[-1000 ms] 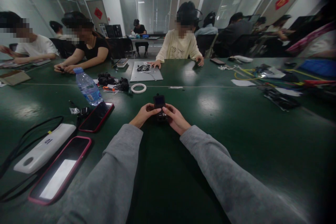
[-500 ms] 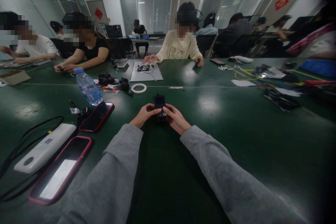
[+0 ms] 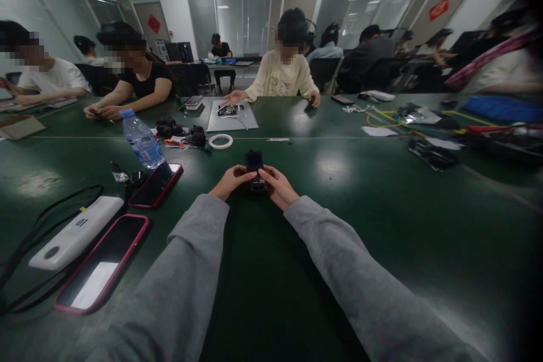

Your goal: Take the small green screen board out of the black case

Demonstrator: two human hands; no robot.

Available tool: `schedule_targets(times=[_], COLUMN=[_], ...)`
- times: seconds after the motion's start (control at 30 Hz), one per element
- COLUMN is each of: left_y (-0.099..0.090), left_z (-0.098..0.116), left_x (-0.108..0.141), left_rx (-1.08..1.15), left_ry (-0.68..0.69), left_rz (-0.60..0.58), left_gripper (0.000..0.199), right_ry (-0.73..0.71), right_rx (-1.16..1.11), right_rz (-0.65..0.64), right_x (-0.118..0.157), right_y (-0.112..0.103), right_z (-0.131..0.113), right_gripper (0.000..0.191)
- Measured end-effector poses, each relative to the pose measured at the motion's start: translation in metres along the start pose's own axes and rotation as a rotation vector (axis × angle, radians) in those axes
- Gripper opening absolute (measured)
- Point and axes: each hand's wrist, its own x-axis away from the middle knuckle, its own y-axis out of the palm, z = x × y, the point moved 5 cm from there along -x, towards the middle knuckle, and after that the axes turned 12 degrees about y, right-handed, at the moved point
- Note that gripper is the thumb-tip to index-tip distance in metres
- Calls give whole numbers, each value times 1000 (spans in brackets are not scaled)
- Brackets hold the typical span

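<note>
A small black device [image 3: 255, 165] with a dark screen at its top stands between my hands over the green table [image 3: 382, 220]. My left hand [image 3: 232, 181] grips its left side, the thumb lying across the front. From the right, my right hand [image 3: 278, 184] holds the same device, its thumb on the front below the screen. The fingers behind the device are mostly hidden. To the left lie a phone in a red case [image 3: 156, 185], a phone in a pink case [image 3: 102, 266] and a white device with a round hole [image 3: 78, 232].
A water bottle [image 3: 142, 138] leans behind the red-cased phone. Farther off are a white ring [image 3: 220, 141], black cables [image 3: 169, 127] and a grey board [image 3: 250, 119] by a seated person in a cream top [image 3: 278, 74]. Wires and a blue item [image 3: 500, 110] lie at the right.
The view has shifted slightly, so the far objects and people appear a little further left. Both hands still hold the black device, the right thumb now slightly higher on it.
</note>
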Motion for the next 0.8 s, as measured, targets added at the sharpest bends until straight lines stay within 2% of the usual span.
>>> schedule_targets(times=[0.47, 0.8], left_y=[-2, -3], left_z=[-6, -7], left_x=[-2, -4], left_rx=[61, 75], left_ry=[4, -3], left_rz=[-4, -7], left_gripper=[40, 37], right_ry=[-24, 22], right_rx=[20, 8], right_rz=[-28, -66], right_x=[-5, -7], right_y=[-5, -3], right_z=[3, 1], right_gripper=[48, 48])
